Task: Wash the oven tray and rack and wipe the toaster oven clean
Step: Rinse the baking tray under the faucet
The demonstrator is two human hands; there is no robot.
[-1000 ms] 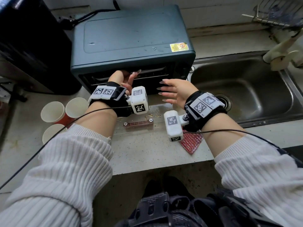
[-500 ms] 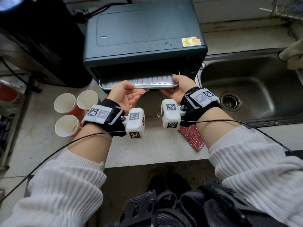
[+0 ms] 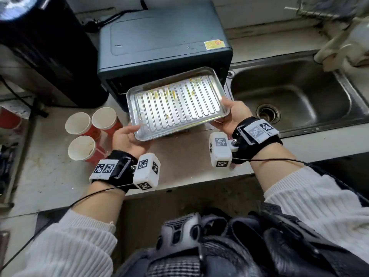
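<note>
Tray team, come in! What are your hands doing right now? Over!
Left hand and right hand each grip an end of the tray. Tray crumby, out in front of the toaster oven. Sink to the right, nothing between.

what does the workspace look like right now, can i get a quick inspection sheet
surface: pale countertop, stained and speckled
job's things: ribbed metal oven tray held out in front of the toaster oven, yellowish crumbs on it; rack not visible
clutter: three paper cups left of the tray, upright; red cloth not visible now
hands: left hand holds the tray's near left corner; right hand grips its right edge; both wear wrist trackers
cables: thin black wires run from both wrists; a black power cord lies behind the oven
surroundings: steel sink at right, its basin bare; dark appliance at left
</note>
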